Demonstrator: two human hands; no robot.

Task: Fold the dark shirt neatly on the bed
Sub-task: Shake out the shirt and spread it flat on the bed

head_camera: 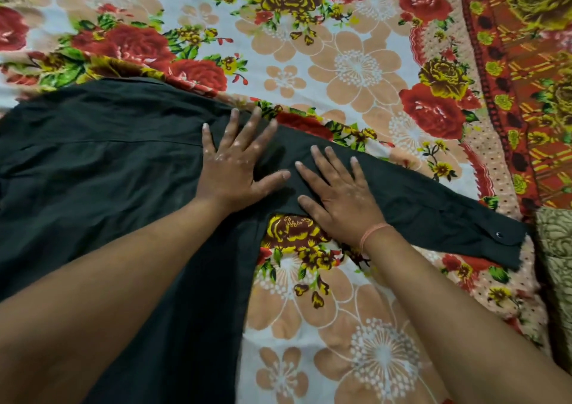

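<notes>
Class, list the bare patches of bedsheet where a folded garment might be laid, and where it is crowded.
Free: the floral bedsheet beyond the dark shirt and its sleeve, up to the red patterned border; also the patch below the sleeve, between shirt and right forearm. Crowded: the left, under the shirt, and the centre, where left hand and right hand press.

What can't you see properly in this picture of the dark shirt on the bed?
Head view only:
dark shirt: its left side and bottom run off the picture's edges, so no second sleeve shows.
Cloth under the left hand and right hand: the flat palms and forearms cover it.
cuff button: too small for detail.
patterned thing at the right edge: cut off, can't tell what it is.
</notes>
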